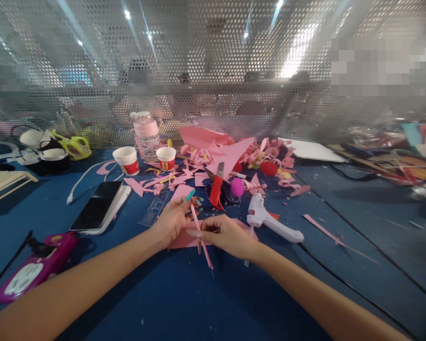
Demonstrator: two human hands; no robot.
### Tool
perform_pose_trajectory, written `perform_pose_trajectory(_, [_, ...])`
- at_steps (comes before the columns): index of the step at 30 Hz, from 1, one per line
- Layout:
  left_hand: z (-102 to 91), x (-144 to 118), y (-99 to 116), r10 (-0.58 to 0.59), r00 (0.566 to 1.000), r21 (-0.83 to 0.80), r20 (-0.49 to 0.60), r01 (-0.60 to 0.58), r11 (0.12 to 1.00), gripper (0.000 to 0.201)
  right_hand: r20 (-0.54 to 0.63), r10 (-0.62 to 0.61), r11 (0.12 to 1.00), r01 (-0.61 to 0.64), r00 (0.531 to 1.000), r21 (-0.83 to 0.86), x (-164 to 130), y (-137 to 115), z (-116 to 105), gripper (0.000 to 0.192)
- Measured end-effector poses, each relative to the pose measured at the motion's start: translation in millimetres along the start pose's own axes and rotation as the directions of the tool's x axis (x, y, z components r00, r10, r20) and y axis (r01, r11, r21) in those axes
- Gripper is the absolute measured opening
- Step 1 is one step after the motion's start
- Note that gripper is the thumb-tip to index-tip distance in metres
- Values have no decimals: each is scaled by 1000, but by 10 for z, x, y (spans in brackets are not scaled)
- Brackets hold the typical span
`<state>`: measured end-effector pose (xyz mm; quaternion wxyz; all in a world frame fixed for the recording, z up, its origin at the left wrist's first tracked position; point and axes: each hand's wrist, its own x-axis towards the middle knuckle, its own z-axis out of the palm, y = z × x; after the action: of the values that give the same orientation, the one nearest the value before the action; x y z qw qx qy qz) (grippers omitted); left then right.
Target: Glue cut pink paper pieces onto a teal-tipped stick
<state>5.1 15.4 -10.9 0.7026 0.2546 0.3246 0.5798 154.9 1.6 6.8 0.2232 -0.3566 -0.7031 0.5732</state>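
A thin pink rolled paper stick (206,256) slants between my hands over the blue table. My left hand (173,219) pinches its upper end with fingers closed, the painted nails showing. Lower down, my right hand (227,235) grips the same stick between thumb and fingers. Beneath the hands lies a flat piece of pink paper (180,240). Just to the right rests a white hot glue gun (275,223), its nozzle pointing toward the front. Behind the hands are a red-handled cutter (216,190) and a purple ball (237,187).
Pink paper scraps (195,161) are heaped at the back beside two paper cups (165,158) and a bottle (146,137). On the left lie a black phone (97,206) and a purple power strip (39,265). The glue gun's cord (344,282) crosses the right side.
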Motion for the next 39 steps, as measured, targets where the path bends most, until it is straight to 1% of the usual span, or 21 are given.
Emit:
perform_pose_trajectory(4, [6, -6, 10, -13, 1000, 10, 2, 13, 1000, 12, -5, 5, 1000, -5, 1000, 4, 5, 4, 1, 33])
perform_pose_trajectory(9, [-3, -5, 6, 0, 1000, 14, 13, 0, 1000, 9, -9, -5, 1000, 5, 1000, -16, 13, 6, 0, 36])
perform_pose_trajectory(14, [-10, -1, -5, -15, 998, 68, 58, 11, 998, 22, -48, 5, 999, -8, 999, -51, 27, 15, -15, 41])
perform_pose_trajectory(16, [-13, 7, -10, -20, 999, 53, 44, 18, 998, 19, -35, 10, 999, -12, 999, -40, 27, 13, -16, 42])
perform_pose_trajectory(19, [-21, 22, -12, -26, 1000, -1, -2, 26, 1000, 9, -11, 9, 1000, -9, 1000, -3, 25, 13, -16, 41])
perform_pose_trajectory(22, [-34, 34, -6, -37, 999, -53, -21, 36, 998, 9, -26, 8, 1000, -8, 1000, -7, 24, 14, -26, 41])
perform_pose_trajectory(26, [-69, 50, -5, -58, 998, -71, -34, 55, 996, 8, -31, 34, 999, -35, 999, -23, 15, -10, -52, 41])
perform_pose_trajectory(29, [-98, 64, -18, -43, 999, -86, -24, 41, 995, 9, -38, -9, 999, 7, 999, -52, 1, -33, -75, 39])
perform_pose_trajectory(32, [-99, 62, -16, -34, 999, -62, -33, 32, 998, 5, -90, -67, 985, 52, 994, -162, -4, -33, -114, 35])
perform_pose_trajectory(33, [-90, 56, -8, -32, 999, -42, -24, 31, 999, 5, -129, -91, 971, 60, 987, -231, -2, -28, -135, 33])
perform_pose_trajectory(35, [-61, 34, 15, -23, 999, -6, 28, 23, 1000, 17, -233, -179, 901, 64, 956, -428, 2, -12, -192, 27])
perform_pose_trajectory(36, [-44, 21, 28, -15, 998, 4, 56, 15, 1000, 22, -274, -243, 838, 59, 930, -542, 3, -3, -227, 25])
perform_pose_trajectory(37, [-28, 8, 40, -6, 997, 14, 75, 5, 1000, 25, -299, -316, 755, 48, 900, -653, 3, 4, -264, 23])
perform_pose_trajectory(39, [-3, -13, 56, 6, 997, 48, 74, -9, 999, 27, -280, -445, 561, 21, 851, -828, -4, 10, -336, 18])
